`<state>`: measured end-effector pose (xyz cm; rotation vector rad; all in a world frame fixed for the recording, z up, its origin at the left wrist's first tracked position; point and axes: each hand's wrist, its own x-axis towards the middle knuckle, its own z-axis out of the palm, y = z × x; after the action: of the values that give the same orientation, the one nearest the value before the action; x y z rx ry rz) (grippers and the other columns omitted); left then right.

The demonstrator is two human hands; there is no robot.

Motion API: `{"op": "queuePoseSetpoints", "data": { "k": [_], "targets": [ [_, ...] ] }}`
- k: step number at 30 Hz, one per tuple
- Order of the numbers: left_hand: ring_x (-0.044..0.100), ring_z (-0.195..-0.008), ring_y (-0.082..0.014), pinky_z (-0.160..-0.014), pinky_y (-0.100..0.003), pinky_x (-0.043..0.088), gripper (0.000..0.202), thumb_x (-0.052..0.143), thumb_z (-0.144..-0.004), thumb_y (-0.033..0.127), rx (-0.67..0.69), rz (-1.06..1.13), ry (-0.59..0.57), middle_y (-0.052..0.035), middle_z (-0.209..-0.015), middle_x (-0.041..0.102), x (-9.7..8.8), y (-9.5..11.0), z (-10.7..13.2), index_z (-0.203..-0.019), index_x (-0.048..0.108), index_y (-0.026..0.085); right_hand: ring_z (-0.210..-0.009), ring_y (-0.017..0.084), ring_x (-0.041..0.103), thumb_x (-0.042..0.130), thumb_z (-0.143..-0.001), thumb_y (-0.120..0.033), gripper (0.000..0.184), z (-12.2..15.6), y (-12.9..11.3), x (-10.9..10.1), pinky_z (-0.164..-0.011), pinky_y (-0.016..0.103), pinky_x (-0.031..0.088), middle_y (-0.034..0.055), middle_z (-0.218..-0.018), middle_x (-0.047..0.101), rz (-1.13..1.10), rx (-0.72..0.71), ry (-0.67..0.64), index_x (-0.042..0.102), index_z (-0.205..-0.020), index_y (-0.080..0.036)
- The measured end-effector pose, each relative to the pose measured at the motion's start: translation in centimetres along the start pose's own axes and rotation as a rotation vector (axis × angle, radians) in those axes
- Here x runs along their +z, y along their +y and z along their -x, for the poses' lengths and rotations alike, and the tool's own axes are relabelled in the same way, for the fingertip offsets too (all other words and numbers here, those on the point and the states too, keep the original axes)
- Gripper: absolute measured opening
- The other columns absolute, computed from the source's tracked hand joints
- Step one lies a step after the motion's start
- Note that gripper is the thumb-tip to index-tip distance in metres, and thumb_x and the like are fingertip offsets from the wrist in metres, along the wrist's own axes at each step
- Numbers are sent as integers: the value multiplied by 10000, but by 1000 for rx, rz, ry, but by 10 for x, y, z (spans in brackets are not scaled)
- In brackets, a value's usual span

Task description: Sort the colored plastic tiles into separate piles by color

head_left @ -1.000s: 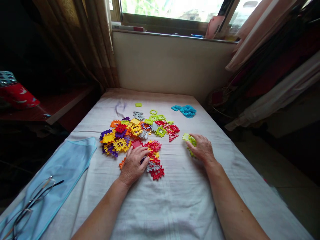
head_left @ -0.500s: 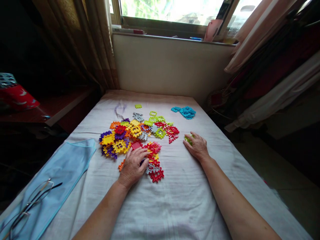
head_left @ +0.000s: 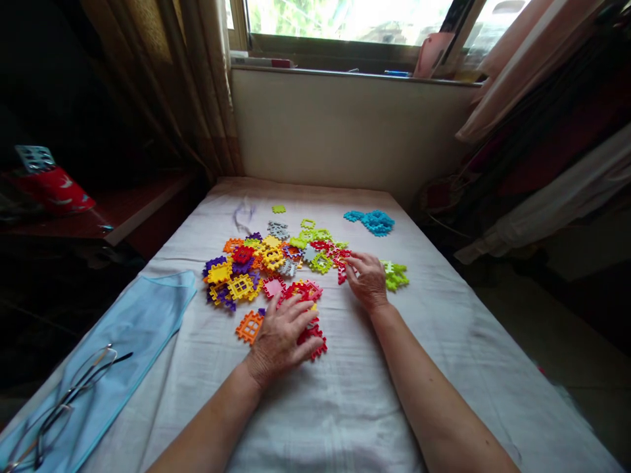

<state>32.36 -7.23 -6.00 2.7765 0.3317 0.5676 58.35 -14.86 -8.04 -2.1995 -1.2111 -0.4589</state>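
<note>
My left hand (head_left: 283,332) lies palm down, fingers spread, over the near part of a pile of toothed plastic building pieces. Red pieces (head_left: 315,345) show beneath and beside it, and an orange window-shaped piece (head_left: 250,326) lies just left of it. My right hand (head_left: 367,282) reaches with extended fingers to the red pieces (head_left: 341,261) at the pile's right side; its fingertips touch or cover some of them. Right behind this hand sits a small group of lime green pieces (head_left: 396,276). Yellow pieces (head_left: 240,287) and purple ones (head_left: 215,263) fill the pile's left side.
Blue pieces (head_left: 378,223) form a heap at the back right of the cloth-covered surface (head_left: 345,420). A lone green square (head_left: 279,209) lies at the back. Eyeglasses (head_left: 73,401) rest on a light blue cloth (head_left: 148,315) at left. A wall and window stand behind.
My right hand has moved left from the green pieces to the red ones, uncovering the green group. My left hand has spread its fingers and shifted slightly right over the red pieces.
</note>
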Motion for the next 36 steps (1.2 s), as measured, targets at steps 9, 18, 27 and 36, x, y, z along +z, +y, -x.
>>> {"op": "queuePoseSetpoints", "data": {
  "k": [9, 18, 27, 36],
  "targets": [
    [364, -1396, -334, -1178, -624, 72, 535, 635, -828, 520, -13, -124, -125, -84, -1476, 479, -1, -1, -11, -1312, 554, 306, -1296, 322, 412, 630, -838, -390, 272, -6, -40, 24, -1040, 489, 311, 120, -1363, 561, 40, -23, -156, 739, -1035, -238],
    [426, -1361, -305, -1161, -600, 193, 402, 549, -907, 410, -83, -184, -61, -71, -1433, 531, 1, -24, -18, -1292, 586, 299, -1304, 287, 420, 623, -826, -269, 133, -8, -41, 23, -1084, 473, 266, 103, -1335, 594, -24, -3, -100, 723, -892, -210],
    [417, -1369, -295, -1159, -592, 213, 426, 582, -885, 370, -112, -147, -73, -67, -1454, 511, 5, -26, -15, -1303, 579, 288, -1199, 317, 514, 595, -808, -330, 207, -19, 37, -62, -976, 481, 412, 98, -1281, 621, 173, 460, -115, 743, -906, -224],
    [395, -1385, -288, -1155, -593, 214, 429, 565, -896, 372, -90, -160, -89, -71, -1466, 496, 4, -29, -14, -1315, 564, 283, -1119, 338, 553, 589, -771, -371, 268, -12, 63, -76, -870, 463, 466, 86, -1149, 682, 280, 709, -344, 770, -944, -275]
  ]
}}
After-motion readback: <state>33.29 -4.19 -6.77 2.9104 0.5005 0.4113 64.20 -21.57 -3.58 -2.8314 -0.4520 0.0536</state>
